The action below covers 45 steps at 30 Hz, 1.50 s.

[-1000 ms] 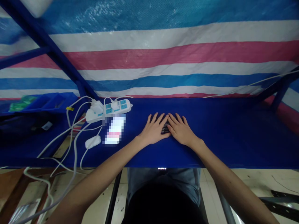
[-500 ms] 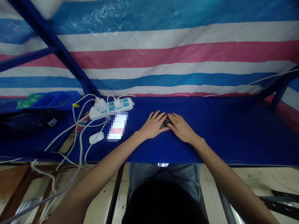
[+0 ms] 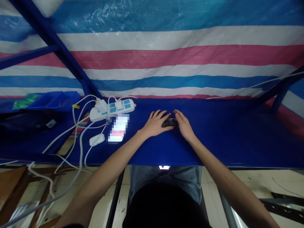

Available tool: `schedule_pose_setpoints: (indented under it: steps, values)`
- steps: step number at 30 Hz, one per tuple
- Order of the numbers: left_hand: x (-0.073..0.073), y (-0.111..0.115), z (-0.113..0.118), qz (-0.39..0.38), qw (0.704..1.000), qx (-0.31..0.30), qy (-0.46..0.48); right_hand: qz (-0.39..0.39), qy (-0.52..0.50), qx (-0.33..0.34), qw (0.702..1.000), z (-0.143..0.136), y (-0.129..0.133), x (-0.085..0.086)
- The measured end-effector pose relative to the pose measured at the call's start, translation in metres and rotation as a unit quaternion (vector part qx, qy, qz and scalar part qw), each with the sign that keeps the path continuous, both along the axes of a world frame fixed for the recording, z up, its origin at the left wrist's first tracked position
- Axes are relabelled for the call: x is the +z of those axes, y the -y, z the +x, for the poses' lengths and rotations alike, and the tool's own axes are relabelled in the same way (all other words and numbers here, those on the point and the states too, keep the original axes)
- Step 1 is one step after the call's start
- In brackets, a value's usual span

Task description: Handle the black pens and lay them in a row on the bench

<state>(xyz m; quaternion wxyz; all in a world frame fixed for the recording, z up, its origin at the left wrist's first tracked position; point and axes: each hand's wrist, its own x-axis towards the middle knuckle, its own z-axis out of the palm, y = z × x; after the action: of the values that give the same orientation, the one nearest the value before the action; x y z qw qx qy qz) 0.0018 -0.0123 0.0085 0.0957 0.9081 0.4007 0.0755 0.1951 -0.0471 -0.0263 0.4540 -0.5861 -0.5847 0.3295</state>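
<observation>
Several small black strip-like pieces (image 3: 169, 123) lie side by side on the blue tabletop (image 3: 225, 136); exactly what they are I cannot make out. My left hand (image 3: 156, 124) is at their left end, fingers spread and stretched out, with the thumb along the near side and the fingertips along the far side. At the right end my right hand (image 3: 184, 126) stands on its edge, its fingers straight and touching or close beside the pieces. Part of the pieces is hidden by the hands.
Left of my hands are a white power strip (image 3: 95, 115) with plugs in it, a blurred-out bright screen (image 3: 118, 128) and a white adapter (image 3: 97, 139). White cables trail over the table's left edge. Blue bins (image 3: 57, 100) stand far left. A striped sheet (image 3: 166, 60) hangs behind.
My right hand has turned from lying flat over the pieces onto its edge at their right end, showing more of them. My left hand stays at the left end, fingers spread.
</observation>
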Motion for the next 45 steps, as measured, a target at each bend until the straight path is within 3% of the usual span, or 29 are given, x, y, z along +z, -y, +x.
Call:
schedule_pose_setpoints:
  steps: [6, 9, 15, 20, 25, 29, 33, 38, 41, 45]
  values:
    - [-0.001, 0.004, 0.008, 0.012, 0.999, 0.000, -0.034, 0.029, -0.054, -0.032, 0.998, -0.007, 0.000, 0.003]
    - [-0.002, 0.004, 0.009, 0.009, 1.000, -0.003, -0.028, 0.029, -0.044, -0.015, 0.999, -0.006, 0.002, 0.007]
    - [-0.005, 0.001, 0.005, 0.001, 0.999, -0.036, 0.004, 0.078, 0.071, 0.019, 0.994, -0.004, 0.006, 0.007]
    - [-0.004, -0.011, -0.014, 0.018, 0.994, -0.053, 0.093, 0.124, 0.188, 0.032, 0.974, 0.007, 0.004, 0.002]
    - [-0.004, -0.017, -0.027, 0.021, 0.990, -0.043, 0.129, 0.145, 0.227, 0.046, 0.962, 0.013, 0.001, 0.000]
    - [-0.007, -0.015, -0.024, 0.032, 0.989, -0.036, 0.142, 0.123, 0.256, 0.045, 0.958, 0.014, -0.010, 0.002]
    - [-0.008, -0.014, -0.022, 0.051, 0.989, -0.032, 0.137, 0.079, 0.319, 0.081, 0.941, 0.017, -0.033, 0.016]
    - [-0.006, -0.012, -0.023, 0.051, 0.991, -0.021, 0.125, -0.010, 0.240, 0.190, 0.952, 0.027, -0.055, 0.029]
    - [-0.003, -0.011, -0.023, 0.048, 0.989, 0.001, 0.141, -0.002, 0.171, 0.172, 0.970, 0.032, -0.054, 0.025]
    - [0.000, -0.014, -0.026, 0.057, 0.975, 0.051, 0.209, 0.070, 0.158, 0.114, 0.978, 0.031, -0.045, 0.019]
